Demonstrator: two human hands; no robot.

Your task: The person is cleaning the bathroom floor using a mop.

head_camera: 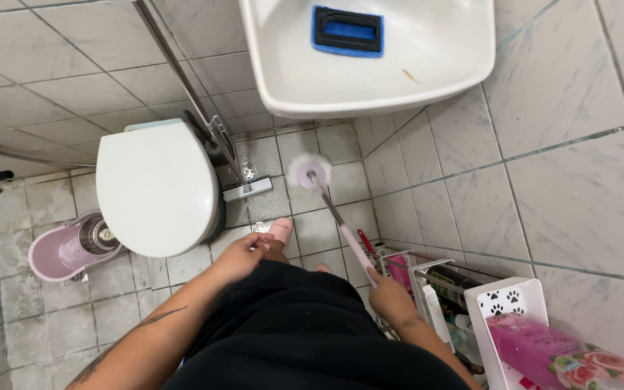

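My right hand [390, 295] grips the pink handle of a long brush [341, 224], whose round white head [310, 171] rests low over the tiled floor below the sink. My left hand [240, 256] hangs in front of my black clothing with the fingers loosely curled, close to the front edge of the toilet and holding nothing that I can see. The white toilet [157, 189] has its lid shut. My foot in a pink slipper [281, 231] stands on the floor between both hands.
A white sink [427, 72] with a blue and black scrubber [347, 31] inside hangs at the top. A pink bucket [66, 253] stands left of the toilet. Wire racks and a white basket [518, 303] with pink packs crowd the right wall.
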